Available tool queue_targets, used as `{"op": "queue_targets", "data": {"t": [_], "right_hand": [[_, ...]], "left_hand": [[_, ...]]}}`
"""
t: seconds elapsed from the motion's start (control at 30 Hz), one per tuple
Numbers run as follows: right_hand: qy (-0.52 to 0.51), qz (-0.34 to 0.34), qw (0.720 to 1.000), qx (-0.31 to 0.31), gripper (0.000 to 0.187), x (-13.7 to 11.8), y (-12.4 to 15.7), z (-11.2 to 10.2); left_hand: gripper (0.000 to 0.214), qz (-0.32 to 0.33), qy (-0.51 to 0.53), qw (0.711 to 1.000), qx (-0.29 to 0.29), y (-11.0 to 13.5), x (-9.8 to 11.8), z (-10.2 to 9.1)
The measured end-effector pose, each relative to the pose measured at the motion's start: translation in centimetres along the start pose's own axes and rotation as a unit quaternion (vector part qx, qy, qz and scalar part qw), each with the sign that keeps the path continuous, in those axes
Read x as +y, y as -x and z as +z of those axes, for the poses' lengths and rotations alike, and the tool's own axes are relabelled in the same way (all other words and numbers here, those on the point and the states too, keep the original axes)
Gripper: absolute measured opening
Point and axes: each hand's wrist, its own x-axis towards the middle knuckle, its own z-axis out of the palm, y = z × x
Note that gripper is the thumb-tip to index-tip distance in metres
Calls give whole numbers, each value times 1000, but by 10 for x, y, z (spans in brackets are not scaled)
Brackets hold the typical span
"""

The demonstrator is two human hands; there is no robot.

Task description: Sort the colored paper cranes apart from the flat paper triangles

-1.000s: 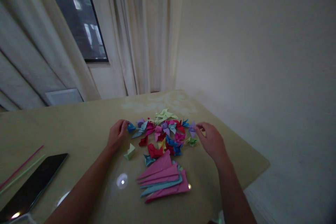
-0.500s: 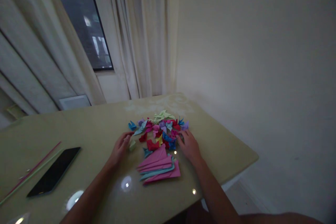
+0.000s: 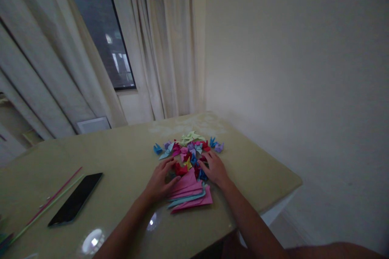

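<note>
A heap of small origami figures [image 3: 184, 151] in red, pink, blue, purple and pale green lies near the table's far right corner. Several have pointed tips like paper cranes. My left hand [image 3: 161, 179] curves around the heap's near left side, thumb and fingers apart, fingertips at the red figures [image 3: 180, 169]. On the opposite side my right hand [image 3: 215, 168] rests with spread fingers against the red and dark blue ones. Just in front of the heap is a fanned stack of folded pink and light blue paper [image 3: 193, 198]; my left thumb is at its edge.
A black phone [image 3: 75, 199] lies on the glossy table [image 3: 127, 158] to the left. Beside it are a thin pink stick [image 3: 56, 194] and a thin green one [image 3: 48, 206]. A wall [image 3: 288, 89] runs along the right, and curtains [image 3: 170, 48] hang behind.
My left hand has moved right, in against the figures, and covers some near ones. My right hand has shifted slightly inward. The whole view has turned a little left.
</note>
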Motion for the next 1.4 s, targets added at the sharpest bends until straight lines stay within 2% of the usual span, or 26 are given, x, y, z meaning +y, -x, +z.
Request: {"op": "queue_targets", "data": {"t": [0.13, 0.23, 0.3, 0.43, 0.6, 0.73, 0.83, 0.93, 1.03, 1.1, 1.17, 1.2, 1.27, 1.33, 1.4], "right_hand": [[3, -26, 999, -18, 35, -1, -8, 3], [-27, -43, 998, -41, 38, -3, -10, 4], [-35, -54, 997, -51, 42, -4, -9, 4], [-37, -76, 995, -60, 56, -3, -9, 6], [-41, -101, 990, -93, 74, 2, -14, 10], [-67, -107, 987, -101, 70, 4, -20, 13], [-113, -112, 984, -74, 59, 5, -19, 13], [-172, -93, 980, -24, 50, 8, -13, 11], [-203, -75, 976, -6, 49, 10, -6, 7], [-209, -72, 975, -7, 51, 10, -3, 4], [-207, -70, 976, -7, 52, 10, 0, 3], [-204, -68, 977, -7, 52, 9, 0, 2], [-198, -65, 978, -4, 51, 8, 1, 1], [-192, -61, 979, -1, 50, 8, 1, 0], [-189, -58, 980, 0, 50, 7, 1, -1]], "left_hand": [[65, -4, -9, 1000, -17, -12, 3, 3], [62, 26, 15, 998, -58, -18, 6, 2], [64, 42, 15, 997, -66, -20, 7, 2], [67, 29, 0, 998, -54, -23, 4, 5], [72, 50, -18, 995, -84, -31, 0, 10], [70, 74, -36, 992, -94, -33, -1, 13], [69, 97, -50, 991, -78, -28, 4, 12], [68, 101, -70, 992, -23, -16, 13, 7], [52, 105, -81, 991, 28, 3, 21, 3], [35, 124, -74, 989, 29, 16, 24, 1], [27, 149, -63, 987, -1, 27, 27, 1], [29, 156, -60, 986, -23, 30, 30, 1], [48, 154, -64, 984, -59, 33, 36, 3], [72, 132, -71, 985, -80, 32, 42, 6], [82, 105, -69, 987, -97, 30, 47, 9]]}}
